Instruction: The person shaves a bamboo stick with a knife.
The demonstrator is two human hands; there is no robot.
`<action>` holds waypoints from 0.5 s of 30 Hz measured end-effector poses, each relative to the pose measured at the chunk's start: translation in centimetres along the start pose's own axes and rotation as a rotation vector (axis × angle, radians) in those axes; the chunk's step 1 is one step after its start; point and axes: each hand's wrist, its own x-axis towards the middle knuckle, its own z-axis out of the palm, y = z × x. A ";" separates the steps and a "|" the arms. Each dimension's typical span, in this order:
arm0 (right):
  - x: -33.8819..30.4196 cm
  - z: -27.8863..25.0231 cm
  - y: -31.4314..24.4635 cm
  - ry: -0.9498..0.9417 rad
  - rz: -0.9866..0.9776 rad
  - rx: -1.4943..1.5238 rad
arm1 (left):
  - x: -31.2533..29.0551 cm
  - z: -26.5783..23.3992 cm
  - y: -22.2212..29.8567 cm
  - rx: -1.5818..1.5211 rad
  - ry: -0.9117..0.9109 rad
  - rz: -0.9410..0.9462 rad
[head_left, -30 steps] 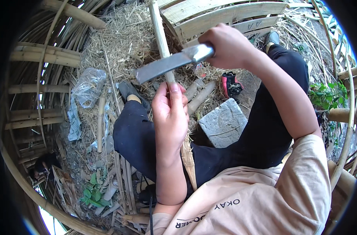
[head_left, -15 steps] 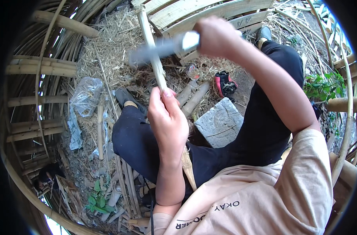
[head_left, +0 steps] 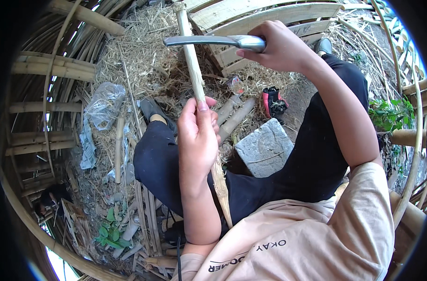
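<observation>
A long pale wooden stick [head_left: 191, 61] slants from the upper middle of the view down toward my lap. My left hand [head_left: 199, 126] is wrapped round it near its middle, thumb along the wood; its lower end passes behind my wrist and rests against my shirt. In my right hand [head_left: 279, 47] is a large knife [head_left: 202, 40], gripped by its silvery handle. The blade points left and lies across the upper part of the stick; whether it touches the wood I cannot tell. Rough shaved patches show on the stick just above my left hand.
Between my knees sits a grey stone block [head_left: 265, 149], with a red-and-black glove-like item [head_left: 274, 102] beyond it. A wooden slatted pallet [head_left: 251, 16] stands ahead. Shavings [head_left: 138, 51], a clear plastic bag [head_left: 104, 106] and bamboo poles [head_left: 47, 69] lie to the left.
The knife, blurred by motion before, is now sharp, higher and more level across the stick. The stick's top has shifted slightly right in view.
</observation>
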 end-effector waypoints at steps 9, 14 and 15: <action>-0.7 0.3 -0.5 -0.053 -0.028 -0.033 | 0.4 -0.1 -0.1 -0.104 -0.103 0.055; -1.2 -0.3 -1.0 -0.129 -0.035 -0.066 | 0.5 -0.1 0.0 -0.212 -0.121 0.025; -1.3 -0.2 -0.9 -0.119 -0.059 -0.058 | 0.7 0.0 0.0 -0.226 -0.119 0.019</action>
